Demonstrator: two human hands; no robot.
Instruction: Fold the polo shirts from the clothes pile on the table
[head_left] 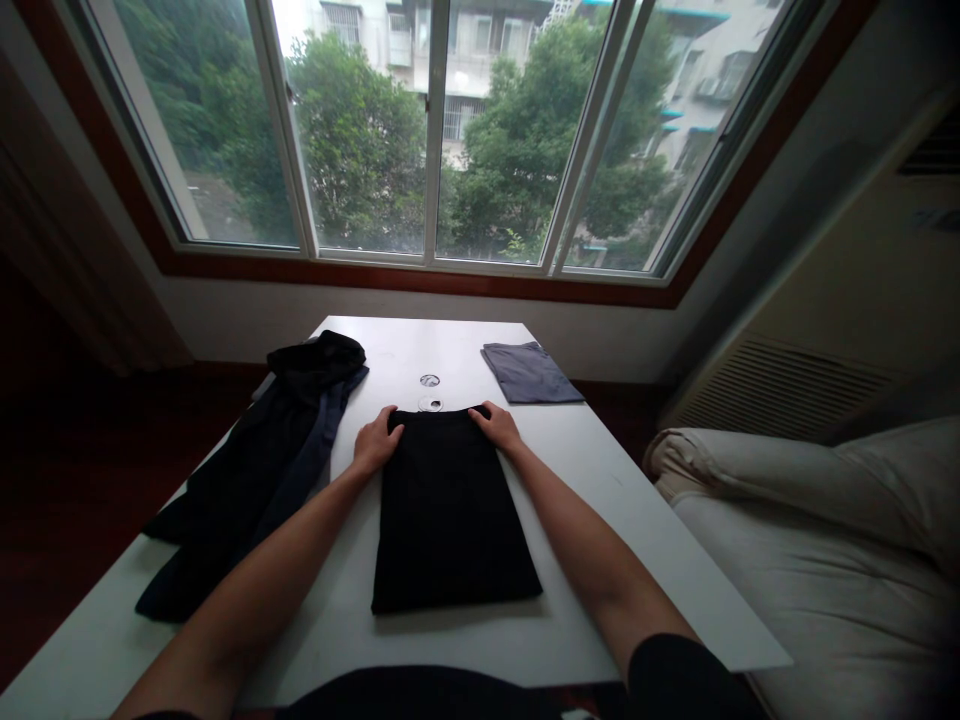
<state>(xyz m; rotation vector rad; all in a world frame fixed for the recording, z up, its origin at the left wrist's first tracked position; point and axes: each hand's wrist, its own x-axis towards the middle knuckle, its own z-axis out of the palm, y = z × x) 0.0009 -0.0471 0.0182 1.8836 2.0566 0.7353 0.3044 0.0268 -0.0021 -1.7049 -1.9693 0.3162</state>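
Observation:
A black garment [454, 510], folded into a neat rectangle, lies flat on the white table [600, 540] in front of me; it looks like trousers, with a waistband along its far edge. My left hand [377, 440] grips the far left corner, thumb on top. At the far right corner, my right hand [495, 425] pinches the waistband the same way. The fingertips under the cloth are partly hidden.
Dark unfolded clothes [255, 470] lie in a loose heap along the table's left side. A folded grey garment [531, 372] rests at the far right. Two round cable holes [430, 381] sit beyond the black cloth. A beige sofa [810, 540] stands right of the table.

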